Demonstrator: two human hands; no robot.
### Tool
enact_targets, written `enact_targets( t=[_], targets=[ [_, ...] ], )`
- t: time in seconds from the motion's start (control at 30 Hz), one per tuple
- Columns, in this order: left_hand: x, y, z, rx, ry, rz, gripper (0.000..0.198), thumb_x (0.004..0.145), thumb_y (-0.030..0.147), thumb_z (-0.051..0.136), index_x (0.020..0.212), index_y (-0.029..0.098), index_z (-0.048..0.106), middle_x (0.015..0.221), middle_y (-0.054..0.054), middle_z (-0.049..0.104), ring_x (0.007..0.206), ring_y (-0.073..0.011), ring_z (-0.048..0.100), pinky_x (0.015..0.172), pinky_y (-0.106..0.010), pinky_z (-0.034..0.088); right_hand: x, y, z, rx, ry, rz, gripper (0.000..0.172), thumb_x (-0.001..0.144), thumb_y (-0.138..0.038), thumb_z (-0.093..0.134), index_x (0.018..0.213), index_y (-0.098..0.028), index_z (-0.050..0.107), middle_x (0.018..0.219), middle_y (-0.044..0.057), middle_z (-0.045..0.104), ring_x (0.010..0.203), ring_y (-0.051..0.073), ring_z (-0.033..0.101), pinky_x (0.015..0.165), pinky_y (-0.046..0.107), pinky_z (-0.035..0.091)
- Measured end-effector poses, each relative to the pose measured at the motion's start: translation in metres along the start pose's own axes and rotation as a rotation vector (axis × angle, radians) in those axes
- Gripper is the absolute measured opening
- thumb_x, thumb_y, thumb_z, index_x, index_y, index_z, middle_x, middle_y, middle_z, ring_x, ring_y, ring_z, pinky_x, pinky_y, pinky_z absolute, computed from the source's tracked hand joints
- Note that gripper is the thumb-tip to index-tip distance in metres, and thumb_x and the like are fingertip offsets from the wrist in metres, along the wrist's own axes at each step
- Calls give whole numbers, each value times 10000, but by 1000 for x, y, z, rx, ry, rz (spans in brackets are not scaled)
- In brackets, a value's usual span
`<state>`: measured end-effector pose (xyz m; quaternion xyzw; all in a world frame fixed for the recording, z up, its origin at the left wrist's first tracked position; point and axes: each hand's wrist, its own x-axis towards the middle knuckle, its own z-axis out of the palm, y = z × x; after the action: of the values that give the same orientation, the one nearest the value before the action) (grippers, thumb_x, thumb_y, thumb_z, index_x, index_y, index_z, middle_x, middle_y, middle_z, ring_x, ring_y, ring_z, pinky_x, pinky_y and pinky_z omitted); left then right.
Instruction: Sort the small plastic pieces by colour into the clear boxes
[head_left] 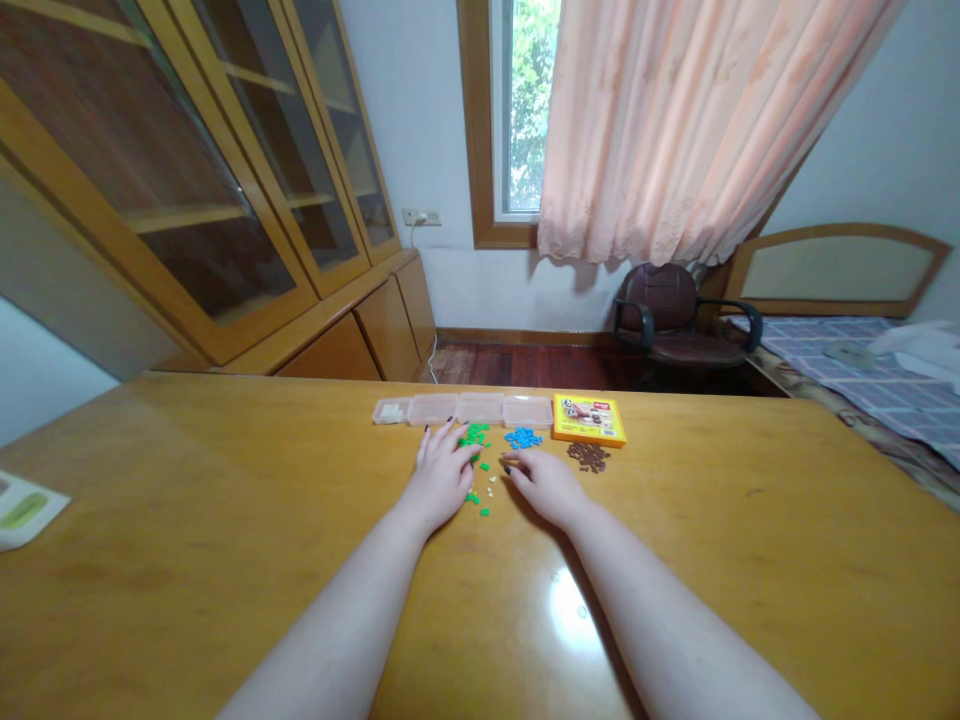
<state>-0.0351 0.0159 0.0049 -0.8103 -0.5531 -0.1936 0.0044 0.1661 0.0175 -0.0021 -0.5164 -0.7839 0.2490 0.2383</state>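
My left hand [439,470] lies on the wooden table [225,520] with fingers stretched out, its fingertips touching a pile of small green pieces [474,434]. My right hand [541,480] rests palm down just right of it, fingers curled, with the fingertips near a few loose green and white bits [484,490]. A pile of small blue pieces [523,437] lies just beyond the right hand. A pile of brown pieces [589,456] sits further right. Behind the piles stands a row of clear plastic compartments [465,409] and a yellow box [589,418].
A white and green packet [22,508] lies at the table's left edge. Beyond the table are a glass-fronted wooden cabinet [225,200], a dark office chair [679,315], a bed [862,370] at right and a window with a pink curtain [675,120].
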Motion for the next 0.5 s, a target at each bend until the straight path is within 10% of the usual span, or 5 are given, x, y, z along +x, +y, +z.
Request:
enact_targets(
  t=[0.5],
  targets=[
    [1, -3, 7, -16, -5, 32, 332, 815, 174, 457, 1076, 255, 645, 1304, -54, 514, 1301, -274, 325, 1090, -562, 210, 0, -3, 0, -17, 2, 2, 314, 874, -286, 447, 1112, -223, 641, 1109, 46, 666, 1020, 180, 606, 905, 280, 425]
  ],
)
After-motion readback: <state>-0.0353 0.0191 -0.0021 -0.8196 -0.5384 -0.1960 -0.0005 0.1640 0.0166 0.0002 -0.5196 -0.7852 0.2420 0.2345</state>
